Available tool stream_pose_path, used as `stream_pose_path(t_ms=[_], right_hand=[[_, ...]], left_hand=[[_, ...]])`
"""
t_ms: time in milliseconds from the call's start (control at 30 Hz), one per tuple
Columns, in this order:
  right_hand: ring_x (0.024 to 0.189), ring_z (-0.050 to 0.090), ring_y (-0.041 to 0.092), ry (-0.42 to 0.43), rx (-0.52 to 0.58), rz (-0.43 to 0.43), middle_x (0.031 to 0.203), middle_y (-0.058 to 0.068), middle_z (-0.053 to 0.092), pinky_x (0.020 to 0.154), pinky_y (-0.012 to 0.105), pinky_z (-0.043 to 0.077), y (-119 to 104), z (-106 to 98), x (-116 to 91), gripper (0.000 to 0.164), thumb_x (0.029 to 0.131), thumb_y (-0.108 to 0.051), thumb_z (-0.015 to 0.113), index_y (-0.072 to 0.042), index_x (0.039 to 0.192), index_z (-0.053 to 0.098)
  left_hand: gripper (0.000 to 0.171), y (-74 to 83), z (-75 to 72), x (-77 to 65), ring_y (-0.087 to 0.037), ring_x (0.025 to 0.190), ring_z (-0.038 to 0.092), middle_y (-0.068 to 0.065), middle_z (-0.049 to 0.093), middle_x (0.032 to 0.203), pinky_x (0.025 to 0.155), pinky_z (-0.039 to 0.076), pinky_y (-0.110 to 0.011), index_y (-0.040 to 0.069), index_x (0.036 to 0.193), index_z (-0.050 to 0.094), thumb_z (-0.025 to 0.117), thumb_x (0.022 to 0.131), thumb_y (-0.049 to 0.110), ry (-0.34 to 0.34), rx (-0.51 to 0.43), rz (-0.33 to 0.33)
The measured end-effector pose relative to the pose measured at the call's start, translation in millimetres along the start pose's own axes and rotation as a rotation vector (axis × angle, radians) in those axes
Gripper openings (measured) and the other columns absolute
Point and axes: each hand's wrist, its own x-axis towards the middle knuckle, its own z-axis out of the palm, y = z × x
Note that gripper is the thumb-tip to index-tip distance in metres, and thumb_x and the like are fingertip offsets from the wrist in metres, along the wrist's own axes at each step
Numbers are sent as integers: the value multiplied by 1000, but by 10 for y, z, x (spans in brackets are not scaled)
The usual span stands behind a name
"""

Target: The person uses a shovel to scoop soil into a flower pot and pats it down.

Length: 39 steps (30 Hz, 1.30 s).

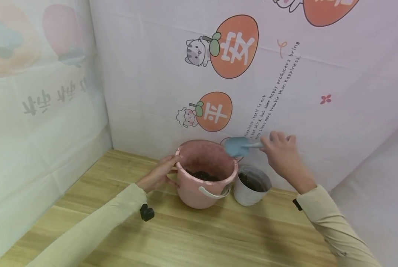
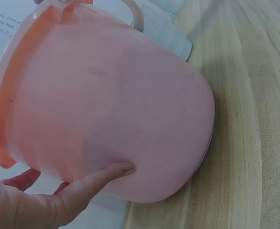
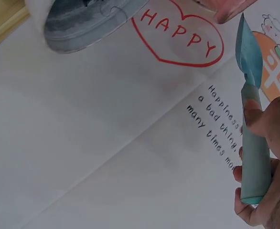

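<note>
A pink bucket (image 1: 199, 194) with dark soil (image 1: 202, 175) low inside stands on the wooden table. My left hand (image 1: 160, 171) grips its left side by the rim and side handle; in the left wrist view the thumb (image 2: 112, 172) lies along the bucket wall (image 2: 130, 105), and the other fingers are partly hidden. My right hand (image 1: 282, 157) holds a small blue garden trowel (image 1: 237, 147) by its pale green handle (image 3: 256, 157). The trowel blade (image 3: 249, 52) is raised beside the bucket's right rim and appears bare. Right of the bucket is a whitish pot (image 1: 247, 194) with dark soil in it.
A white printed cloth (image 1: 152, 92) hangs close behind the bucket and pot, with more cloth at the left (image 1: 52, 141) and right. The bucket's white bail handle (image 1: 212, 193) hangs down at its front. Wooden tabletop (image 1: 192, 237) extends in front.
</note>
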Motion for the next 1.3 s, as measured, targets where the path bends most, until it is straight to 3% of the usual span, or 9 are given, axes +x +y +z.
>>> stream_pose_path(t_ms=[300,500,633,733,867,967,1133,1200,1300], right_hand=[[90,53,40,-40,15,-64,95,20,54,67,54,44,-242,154,99,26,91,-11,79,-6,110,64],[94,53,38,-62,5,-108,102,20,57,73,54,44,-378,194,198,34,87,-1,79,-9,116,65],[101,52,35,-162,-132,-197,112,18,57,79,52,47,-530,163,311,46,79,1,84,-12,118,65],[102,52,33,-195,-256,-283,116,16,58,80,50,48,-660,161,410,51,78,-7,89,-16,123,67],[100,53,29,-167,-321,-347,113,11,62,78,48,48,-814,214,527,33,87,-14,84,-21,117,73],[99,54,28,-198,-311,-365,109,8,64,81,48,50,-917,294,588,15,91,-13,79,-21,103,76],[107,58,28,-359,-223,-365,112,9,68,92,52,53,-1091,426,646,9,88,-19,83,-18,96,79],[107,59,28,-381,-216,-362,112,9,69,92,51,53,-1153,473,653,8,88,-19,81,-16,96,79],[100,59,25,-349,-259,-358,106,7,70,86,46,52,-1222,527,662,5,93,-15,74,-15,94,79]], left_hand=[[56,-67,7,10,-45,138,43,-25,35,156,77,66,-59,0,152,40,49,109,36,20,1,-17],[58,-88,6,7,-45,137,44,-26,34,157,76,66,-60,0,154,38,48,110,36,19,0,2],[58,-77,5,2,-45,137,44,-26,34,157,75,66,-60,0,154,39,49,109,37,23,1,4],[57,-57,5,2,-44,136,45,-26,35,155,75,66,-59,0,152,40,49,109,36,27,5,3],[56,-27,4,3,-44,135,44,-25,36,155,76,66,-59,0,150,41,49,109,37,24,11,8],[57,-21,8,6,-45,137,44,-25,36,157,77,66,-60,0,151,41,50,109,38,22,13,7],[58,-34,13,13,-47,140,41,-25,32,161,77,66,-60,1,155,38,48,110,36,23,16,8],[60,-36,10,13,-49,142,39,-25,30,163,77,66,-61,5,160,33,46,110,36,18,17,13],[63,-34,9,11,-50,144,36,-24,27,166,78,65,-63,9,165,26,45,111,36,8,20,19]])
